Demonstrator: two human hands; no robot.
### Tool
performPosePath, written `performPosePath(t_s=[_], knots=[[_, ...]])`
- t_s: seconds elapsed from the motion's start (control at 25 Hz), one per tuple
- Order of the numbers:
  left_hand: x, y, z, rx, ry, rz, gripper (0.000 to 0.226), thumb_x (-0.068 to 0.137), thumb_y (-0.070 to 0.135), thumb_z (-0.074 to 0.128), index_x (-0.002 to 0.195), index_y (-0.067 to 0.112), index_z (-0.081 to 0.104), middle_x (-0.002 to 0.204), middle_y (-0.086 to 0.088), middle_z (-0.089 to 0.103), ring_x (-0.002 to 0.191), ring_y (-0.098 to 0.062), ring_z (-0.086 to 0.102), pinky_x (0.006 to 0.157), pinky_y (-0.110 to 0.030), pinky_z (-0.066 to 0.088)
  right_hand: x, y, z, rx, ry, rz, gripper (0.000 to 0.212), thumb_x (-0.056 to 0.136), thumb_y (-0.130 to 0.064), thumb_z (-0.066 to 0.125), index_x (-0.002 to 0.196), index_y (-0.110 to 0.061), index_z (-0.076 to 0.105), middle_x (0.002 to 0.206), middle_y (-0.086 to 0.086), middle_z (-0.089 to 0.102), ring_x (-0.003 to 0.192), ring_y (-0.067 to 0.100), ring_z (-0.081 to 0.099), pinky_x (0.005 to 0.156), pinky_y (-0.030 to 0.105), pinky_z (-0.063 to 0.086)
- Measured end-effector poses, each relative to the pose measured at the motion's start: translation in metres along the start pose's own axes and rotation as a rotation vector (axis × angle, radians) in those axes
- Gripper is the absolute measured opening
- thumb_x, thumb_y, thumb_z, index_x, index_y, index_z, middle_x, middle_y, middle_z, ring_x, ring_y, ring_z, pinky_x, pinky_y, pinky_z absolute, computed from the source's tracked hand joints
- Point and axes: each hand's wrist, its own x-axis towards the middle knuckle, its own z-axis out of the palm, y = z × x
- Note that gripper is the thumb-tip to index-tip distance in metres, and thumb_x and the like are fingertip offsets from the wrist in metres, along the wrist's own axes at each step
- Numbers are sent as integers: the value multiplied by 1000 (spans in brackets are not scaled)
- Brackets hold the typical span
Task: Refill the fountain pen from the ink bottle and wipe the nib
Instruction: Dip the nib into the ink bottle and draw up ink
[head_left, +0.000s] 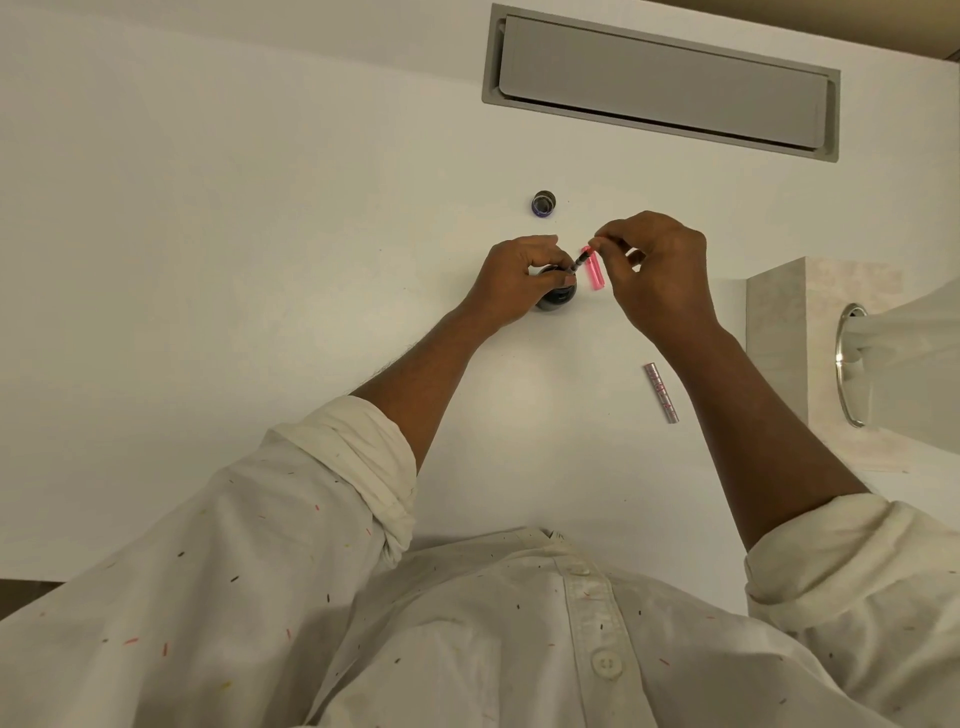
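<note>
The work surface is a plain white desk (260, 260) with a grey recessed flap (660, 85) near its far edge and a tissue box (810, 338) at its right edge.

Your fountain pen (583, 258) is dismantled and tilted, nib end down toward the mouth of the ink bottle (557, 297), which stands near the middle of the desk. The nib itself is too small to confirm whether it is below the ink surface. The bottle is already open: its cap (544, 203) rests on the desk just beyond it, toward the far edge. A pink translucent barrel (595, 271) lies just right of the bottle, and a silver pen cap (662, 393) lies well apart, nearer you and toward the right edge.

Your left hand (511, 278) is wrapped around the bottle, steadying it. Your right hand (657, 265) pinches the upper end of the pen between thumb and fingertips, closed on it.

Judged status: opening and disassembly are complete, and filling appears to be in progress. Remaining steps: draw the ink, lift the pen clear, wipe the nib with a tissue from the box, refit the barrel and cap, close the bottle.
</note>
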Motion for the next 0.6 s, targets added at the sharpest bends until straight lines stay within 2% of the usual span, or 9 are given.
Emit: performPosePath(t_s=[0.2, 0.28, 0.44, 0.6], knots=[[0, 0, 0, -4, -3, 2, 17, 76, 7, 71, 92, 5, 73, 112, -12, 68, 121, -16, 53, 81, 9, 26, 2, 2, 3, -16, 11, 40, 22, 89, -24, 59, 83, -6, 71, 73, 10, 67, 67, 20, 57, 64, 34, 49], [0, 0, 0, -9, -4, -1, 17, 76, 7, 71, 92, 5, 73, 112, -12, 68, 121, -16, 53, 81, 9, 26, 2, 1, 3, -20, 12, 44, 23, 89, -25, 60, 82, -6, 71, 72, 10, 67, 66, 18, 56, 63, 29, 45], [0, -1, 0, -18, -3, -7, 17, 76, 8, 71, 92, 5, 73, 112, -11, 68, 121, -15, 53, 81, 9, 26, 3, -1, 4, -24, 20, 55, 22, 88, -24, 61, 79, -7, 70, 70, 8, 66, 64, 11, 50, 61, 11, 33], [1, -1, 0, -18, -9, -10, 16, 76, 9, 71, 92, 7, 73, 112, -10, 68, 122, -14, 52, 82, 9, 26, 3, -2, 4, -35, 29, 54, 23, 88, -25, 62, 78, -6, 69, 71, 8, 66, 64, 15, 54, 64, 19, 37]])
